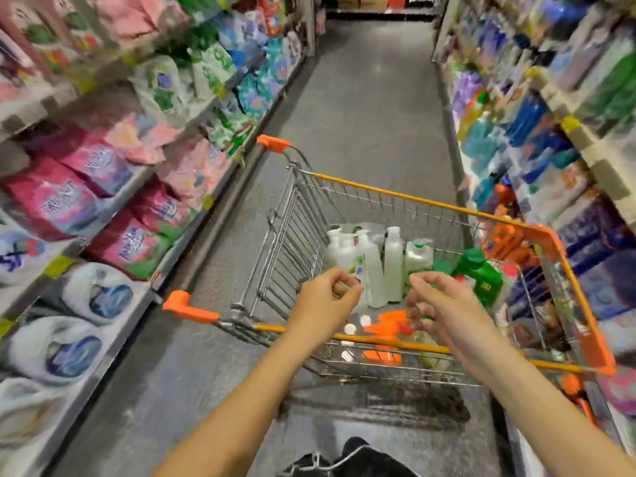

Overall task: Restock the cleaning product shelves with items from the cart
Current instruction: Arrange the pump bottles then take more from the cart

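Note:
A wire shopping cart (296, 215) with orange trim stands in the aisle ahead of me. Inside it stand several white pump bottles (392, 259), a green bottle (481, 270) at the right, and orange-capped spray bottles (385, 328) near the cart's near end. My left hand (323, 301) and my right hand (437, 301) hover side by side above the cart's near rim, fingers loosely curled, holding nothing. Neither hand touches a bottle or the cart.
Shelves on the left (120, 201) hold pink, white and green detergent bags. Shelves on the right (537, 139) hold blue, purple and orange bottles, close against the cart's right side. Grey aisle floor (371, 98) stretches ahead. My dark shoe (351, 459) shows at the bottom.

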{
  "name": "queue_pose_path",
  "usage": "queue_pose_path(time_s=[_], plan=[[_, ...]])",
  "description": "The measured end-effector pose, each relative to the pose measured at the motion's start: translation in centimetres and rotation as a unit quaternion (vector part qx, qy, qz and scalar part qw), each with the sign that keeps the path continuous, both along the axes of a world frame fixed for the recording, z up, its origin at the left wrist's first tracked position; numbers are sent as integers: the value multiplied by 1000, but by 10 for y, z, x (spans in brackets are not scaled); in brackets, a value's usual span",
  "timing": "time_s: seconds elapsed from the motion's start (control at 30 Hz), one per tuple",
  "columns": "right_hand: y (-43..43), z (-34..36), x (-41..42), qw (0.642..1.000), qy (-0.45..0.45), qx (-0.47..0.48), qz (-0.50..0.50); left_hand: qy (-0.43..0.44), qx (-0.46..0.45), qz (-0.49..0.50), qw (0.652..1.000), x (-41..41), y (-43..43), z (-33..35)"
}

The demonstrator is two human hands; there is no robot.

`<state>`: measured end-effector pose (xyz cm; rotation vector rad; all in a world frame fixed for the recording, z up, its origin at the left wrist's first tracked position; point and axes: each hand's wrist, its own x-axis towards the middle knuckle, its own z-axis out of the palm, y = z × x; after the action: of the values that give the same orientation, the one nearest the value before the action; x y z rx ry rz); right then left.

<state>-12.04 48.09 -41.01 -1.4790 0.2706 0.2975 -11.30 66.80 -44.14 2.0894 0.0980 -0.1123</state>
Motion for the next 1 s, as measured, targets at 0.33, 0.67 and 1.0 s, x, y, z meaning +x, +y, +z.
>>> queue_pose_path(time_s=[0.33,0.67,1.0], plan=[[47,-103,134,991,107,-79,-1,172,72,11,982,163,4,-105],[57,-219,206,969,220,-105,-49,249,82,17,965,263,-17,-258],[49,-243,220,966,232,-83,-84,217,25,140,966,275,-24,-296]])
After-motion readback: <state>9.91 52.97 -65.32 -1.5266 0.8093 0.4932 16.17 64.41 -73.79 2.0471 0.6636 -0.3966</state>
